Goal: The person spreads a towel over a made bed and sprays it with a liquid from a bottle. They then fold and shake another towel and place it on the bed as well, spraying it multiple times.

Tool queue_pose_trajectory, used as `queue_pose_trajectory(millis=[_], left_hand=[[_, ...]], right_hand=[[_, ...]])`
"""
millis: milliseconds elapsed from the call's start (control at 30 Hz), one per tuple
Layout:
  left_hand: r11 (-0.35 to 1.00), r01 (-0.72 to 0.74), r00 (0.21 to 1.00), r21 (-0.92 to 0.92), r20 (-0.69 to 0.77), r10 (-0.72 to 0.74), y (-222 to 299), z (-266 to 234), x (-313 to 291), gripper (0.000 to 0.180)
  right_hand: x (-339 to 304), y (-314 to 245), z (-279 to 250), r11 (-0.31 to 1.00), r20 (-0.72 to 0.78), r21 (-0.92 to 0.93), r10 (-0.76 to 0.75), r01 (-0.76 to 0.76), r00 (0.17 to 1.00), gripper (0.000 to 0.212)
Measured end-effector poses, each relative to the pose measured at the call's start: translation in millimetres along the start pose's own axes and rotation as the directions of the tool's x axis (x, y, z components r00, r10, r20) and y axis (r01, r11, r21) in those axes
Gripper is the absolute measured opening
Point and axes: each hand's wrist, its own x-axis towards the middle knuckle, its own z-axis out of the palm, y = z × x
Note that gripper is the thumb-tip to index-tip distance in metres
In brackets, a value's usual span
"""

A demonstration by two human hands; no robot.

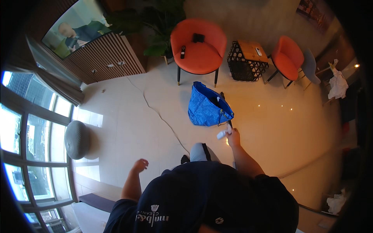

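Observation:
My right hand (234, 138) is closed around a small white bottle-like thing (221, 135), just in front of a large blue bag (204, 106). Its exact kind is too small to make out. The bag stands on the floor with its mouth open and a dark strap hanging over the near side; what lies inside is mostly in shadow. Off to my left, my left hand (142, 165) hangs over the floor with loosely bent fingers and holds nothing.
A long cable (159, 113) runs across the tiled floor toward my feet. Beyond the bag stand an orange armchair (200, 58) with a remote (183, 52) and a black lattice side table (244, 64). At left is a round grey pouf (77, 139) by the windows.

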Motion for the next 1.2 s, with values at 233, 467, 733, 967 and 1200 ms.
queue_pose_trajectory(millis=[233,467,733,967,1200], left_hand=[[0.974,-0.205,0.953,-0.095,-0.247,0.176,157,-82,106,0.016],[0.920,0.195,0.888,0.340,0.338,-0.313,165,-79,161,0.025],[0.932,0.240,0.934,-0.271,-0.196,-0.298,227,-100,189,0.021],[0.959,0.274,0.953,-0.073,-0.115,-0.281,289,-86,191,0.030],[0.920,0.349,0.932,-0.177,-0.039,-0.361,263,-66,173,0.032]], right_hand=[[221,-102,76,0.991,-0.012,0.133,0.001,0.000,1.000,0.031],[459,-128,154,0.993,0.003,0.113,-0.030,0.029,1.000,0.046],[646,-169,208,0.998,0.137,0.051,-0.040,0.033,0.990,0.050],[712,-170,247,0.958,0.421,0.055,0.232,-0.281,0.877,0.046],[717,-181,230,0.899,0.334,0.243,0.275,-0.364,0.902,0.040]])
